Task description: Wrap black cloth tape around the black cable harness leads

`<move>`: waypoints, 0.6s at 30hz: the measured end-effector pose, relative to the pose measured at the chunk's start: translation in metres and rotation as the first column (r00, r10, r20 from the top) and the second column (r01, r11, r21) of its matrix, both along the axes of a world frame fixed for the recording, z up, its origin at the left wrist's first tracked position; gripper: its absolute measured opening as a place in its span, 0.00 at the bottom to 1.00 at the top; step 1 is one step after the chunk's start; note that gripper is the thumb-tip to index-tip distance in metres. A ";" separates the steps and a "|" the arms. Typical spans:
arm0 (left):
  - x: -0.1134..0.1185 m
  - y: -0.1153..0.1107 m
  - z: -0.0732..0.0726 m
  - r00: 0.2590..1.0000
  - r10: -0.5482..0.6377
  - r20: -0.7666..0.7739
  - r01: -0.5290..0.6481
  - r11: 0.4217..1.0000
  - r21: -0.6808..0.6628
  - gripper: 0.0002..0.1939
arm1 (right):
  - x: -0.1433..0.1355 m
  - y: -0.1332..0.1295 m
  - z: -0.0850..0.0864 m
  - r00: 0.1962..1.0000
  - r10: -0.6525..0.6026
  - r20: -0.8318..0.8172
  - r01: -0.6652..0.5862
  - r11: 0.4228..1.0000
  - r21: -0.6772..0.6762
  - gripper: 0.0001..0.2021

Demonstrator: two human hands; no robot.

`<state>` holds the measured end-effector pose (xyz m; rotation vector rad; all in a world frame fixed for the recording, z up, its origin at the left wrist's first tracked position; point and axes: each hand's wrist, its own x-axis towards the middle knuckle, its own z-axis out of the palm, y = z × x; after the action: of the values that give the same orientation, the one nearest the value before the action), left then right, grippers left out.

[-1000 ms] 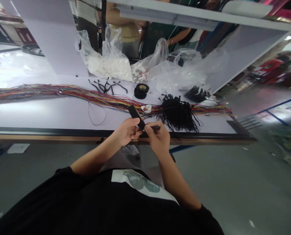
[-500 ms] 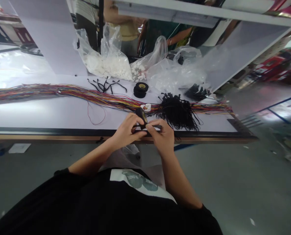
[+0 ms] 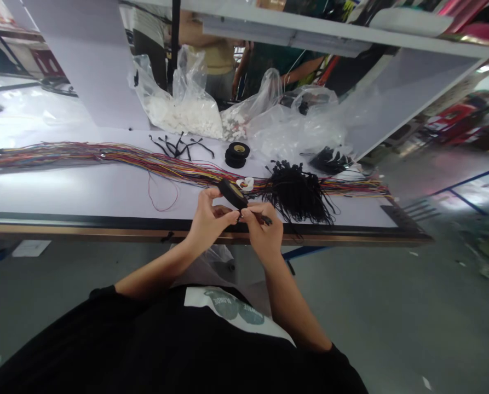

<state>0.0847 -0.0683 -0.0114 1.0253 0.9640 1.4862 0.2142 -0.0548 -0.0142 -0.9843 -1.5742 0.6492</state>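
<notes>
My left hand point(image 3: 210, 218) is closed around the near side of a black tape roll point(image 3: 233, 193), which is tilted above the table's front edge. My right hand point(image 3: 264, 227) pinches a short black cable piece point(image 3: 266, 220) just below the roll, its dark end poking out past the fingers. The fingertips of both hands nearly meet. Behind them a long bundle of coloured wires point(image 3: 166, 166) runs across the table, with a white tie or ring point(image 3: 245, 184) on it. A pile of black cables point(image 3: 295, 191) lies to the right of my hands.
Stacked black tape rolls point(image 3: 236, 155) stand behind the wires. Several short black cables point(image 3: 180, 146) lie back left. Plastic bags of white parts point(image 3: 182, 114) line the rear under a shelf point(image 3: 330, 30). A black-filled bag point(image 3: 330, 160) is back right. Other people are visible beyond the opening.
The tape roll has tipped over and shifted up and left. My right hand has moved slightly left and down, and my left hand's fingers have shifted on the roll.
</notes>
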 end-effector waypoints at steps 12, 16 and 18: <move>-0.011 -0.002 0.003 0.915 -0.361 0.181 0.370 0.929 -0.022 0.29 | -0.007 0.006 -0.002 0.915 -0.020 -0.402 -0.102 0.954 -0.281 0.12; -0.027 -0.009 0.006 0.858 -0.487 -0.163 0.509 0.848 0.146 0.38 | -0.003 0.006 0.004 0.939 0.030 -0.342 -0.142 0.941 -0.308 0.12; -0.032 -0.007 0.004 0.817 -0.512 -0.264 0.559 0.817 0.144 0.29 | 0.002 0.003 0.011 0.973 0.067 -0.222 -0.126 0.957 -0.263 0.10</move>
<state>0.0529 -0.0756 -0.0075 1.5003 0.5819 1.0232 0.2159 -0.0515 -0.0034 -1.0081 -1.3725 1.0298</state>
